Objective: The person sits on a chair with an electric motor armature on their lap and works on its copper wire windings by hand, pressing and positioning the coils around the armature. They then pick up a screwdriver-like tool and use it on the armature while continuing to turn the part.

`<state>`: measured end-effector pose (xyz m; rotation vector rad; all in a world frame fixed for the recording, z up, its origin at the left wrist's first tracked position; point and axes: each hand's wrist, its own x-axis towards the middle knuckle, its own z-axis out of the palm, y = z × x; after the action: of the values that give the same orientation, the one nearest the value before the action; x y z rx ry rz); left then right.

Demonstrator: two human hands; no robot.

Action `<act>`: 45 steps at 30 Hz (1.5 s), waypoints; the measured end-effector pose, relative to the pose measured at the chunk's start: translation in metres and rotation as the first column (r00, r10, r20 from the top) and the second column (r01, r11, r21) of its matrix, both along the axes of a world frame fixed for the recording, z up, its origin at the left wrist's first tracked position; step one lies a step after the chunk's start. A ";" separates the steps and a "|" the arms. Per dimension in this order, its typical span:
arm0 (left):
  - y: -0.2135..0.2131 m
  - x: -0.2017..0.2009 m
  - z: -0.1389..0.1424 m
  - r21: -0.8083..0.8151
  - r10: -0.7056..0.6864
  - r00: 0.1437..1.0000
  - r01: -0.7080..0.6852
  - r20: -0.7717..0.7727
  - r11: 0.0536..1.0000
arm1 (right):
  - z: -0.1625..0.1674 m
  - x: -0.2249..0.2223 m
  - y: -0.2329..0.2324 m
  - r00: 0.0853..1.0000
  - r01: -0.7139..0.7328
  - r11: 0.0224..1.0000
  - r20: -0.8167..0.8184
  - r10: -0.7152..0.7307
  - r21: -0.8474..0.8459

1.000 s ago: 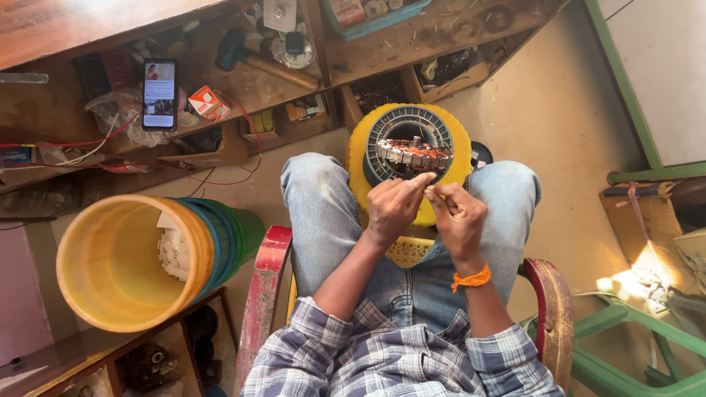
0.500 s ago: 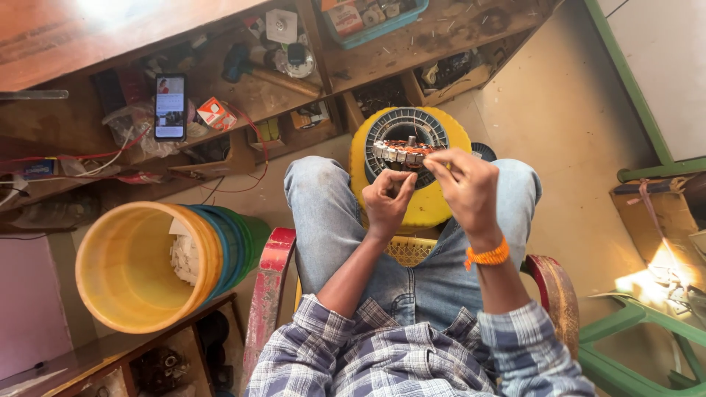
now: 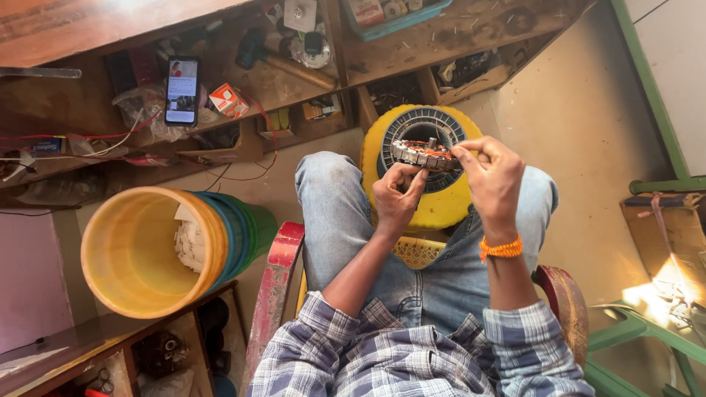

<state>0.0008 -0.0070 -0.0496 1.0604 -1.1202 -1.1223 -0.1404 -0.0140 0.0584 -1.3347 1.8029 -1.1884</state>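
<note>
I sit on a chair and hold a round motor stator (image 3: pixel 425 154) with copper windings above my knees. My right hand (image 3: pixel 491 176), with an orange band on its wrist, grips the stator's right side. My left hand (image 3: pixel 397 195) has its fingers pinched at the stator's near edge, on the winding. Beneath the stator, on the floor between my legs, stands a yellow drum (image 3: pixel 434 202) with a dark ribbed ring in its top.
A stack of plastic buckets (image 3: pixel 147 250) lies on its side at my left, paper inside. Wooden shelves (image 3: pixel 243 95) ahead hold a phone (image 3: pixel 181 90), a hammer (image 3: pixel 287 62), wires and small boxes. A green frame (image 3: pixel 647 331) stands at my right.
Both hands have lifted the stator up and away from my lap toward the drum top. My right hand has shifted from pinching at the middle to gripping the stator's right side.
</note>
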 end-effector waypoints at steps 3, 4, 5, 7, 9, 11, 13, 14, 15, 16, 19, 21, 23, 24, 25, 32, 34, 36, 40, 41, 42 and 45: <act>-0.001 -0.001 -0.001 -0.008 0.020 0.999 -0.020 0.030 1.000 | -0.001 0.000 0.020 1.000 0.024 1.000 0.000 -0.024 0.004; -0.001 -0.002 -0.001 0.011 0.015 1.000 -0.015 0.004 1.000 | -0.003 0.003 0.025 1.000 0.013 1.000 0.003 -0.013 -0.005; 0.000 -0.002 -0.001 0.032 0.011 1.000 -0.010 -0.022 0.999 | -0.005 0.006 0.030 1.000 0.000 1.000 0.006 0.000 -0.012; 0.000 -0.002 -0.001 0.062 0.006 0.999 -0.004 -0.036 0.998 | -0.010 0.012 0.034 0.999 0.004 0.998 -0.032 -0.007 -0.069; 0.002 -0.002 0.000 0.070 0.001 0.999 0.002 -0.049 0.998 | -0.013 0.015 0.036 0.998 0.002 0.994 -0.063 -0.009 -0.106; 0.002 -0.002 0.000 0.053 -0.004 0.998 0.008 -0.063 0.999 | -0.015 0.016 0.036 0.996 -0.005 0.992 -0.089 -0.006 -0.125; 0.001 -0.002 0.000 0.046 -0.003 0.999 0.005 -0.051 0.999 | -0.015 0.016 0.037 0.997 -0.025 0.987 -0.079 0.012 -0.156; 0.001 -0.002 0.000 0.044 -0.002 0.999 0.004 -0.046 0.999 | -0.015 0.015 0.037 0.997 -0.034 0.985 -0.076 0.021 -0.171; 0.001 -0.002 0.000 0.046 -0.003 0.999 0.006 -0.054 0.999 | -0.016 0.015 0.037 0.997 -0.028 0.987 -0.079 0.016 -0.159; 0.001 -0.002 0.000 0.050 -0.005 0.998 0.008 -0.061 0.999 | -0.017 0.014 0.038 0.997 -0.022 0.989 -0.081 0.010 -0.146; 0.002 -0.002 0.003 0.055 0.003 0.999 -0.001 -0.039 0.999 | -0.023 0.016 0.040 0.996 -0.031 0.990 -0.089 0.019 -0.135; 0.001 -0.002 0.008 0.001 0.038 0.998 -0.038 0.057 0.999 | -0.030 0.017 0.041 0.996 -0.046 0.988 -0.077 0.035 -0.145; 0.004 -0.001 0.016 -0.108 0.114 0.970 -0.092 0.216 0.990 | -0.038 0.020 0.045 0.997 -0.066 0.985 -0.045 0.060 -0.159; 0.004 0.000 0.020 -0.257 0.119 0.951 -0.044 0.284 0.965 | -0.042 0.021 0.048 0.997 -0.059 0.985 -0.059 0.050 -0.159; 0.005 0.002 0.024 -0.396 0.132 0.928 0.019 0.350 0.918 | -0.046 0.021 0.051 0.996 -0.052 0.986 -0.074 0.040 -0.160; 0.000 0.008 0.036 -0.559 0.180 0.761 0.272 0.624 0.783 | -0.049 0.010 0.071 0.995 -0.077 0.967 -0.085 0.058 -0.245; 0.000 0.007 0.035 -0.583 0.182 0.816 0.217 0.548 0.783 | -0.041 0.007 0.074 0.995 -0.078 0.968 -0.073 0.062 -0.237; 0.001 0.005 0.033 -0.567 0.166 0.877 0.138 0.450 0.812 | -0.031 0.005 0.073 0.996 -0.065 0.983 -0.067 0.054 -0.172; 0.006 0.002 0.024 -0.340 0.091 0.954 0.012 0.286 0.940 | -0.011 0.001 0.063 0.997 -0.063 0.997 -0.048 0.061 -0.043; 0.008 0.002 0.020 -0.254 0.066 0.962 0.003 0.264 0.967 | -0.006 0.001 0.060 0.997 -0.074 0.996 -0.038 0.072 -0.042; 0.010 0.002 0.017 -0.247 0.062 0.966 0.002 0.250 0.969 | -0.001 0.000 0.055 0.993 -0.100 0.992 -0.064 0.096 -0.074; 0.010 0.003 0.010 -0.184 0.044 0.985 -0.012 0.167 0.983 | 0.008 0.007 0.029 0.979 -0.182 0.966 -0.125 0.160 -0.185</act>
<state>0.0035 0.0031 -0.0395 1.0388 -1.3135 -0.8998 -0.1333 0.0147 0.0664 -1.6612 1.6376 -1.2439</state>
